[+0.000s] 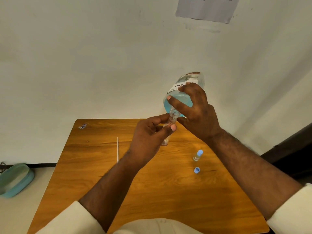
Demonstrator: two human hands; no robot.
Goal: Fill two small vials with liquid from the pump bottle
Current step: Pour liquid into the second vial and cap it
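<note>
Blue-filled bottle (181, 97) tipped by right hand (197, 112) over vial (169, 127)

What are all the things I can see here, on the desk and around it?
Bottle: one, clear with blue liquid, tilted neck-down, held above the table's far edge.
Open vial: one, clear, held with its mouth at the bottle's neck.
Capped vial: one, blue cap, standing on the table's right side.
Loose cap: one, blue, just nearer than the capped vial.
Thin stick: one, white, lying left of centre.
Table: one, brown wood.
Paper notice: one, white, on the wall.
Left hand: grip on the open vial.
Right hand: grip on the bottle.
</note>
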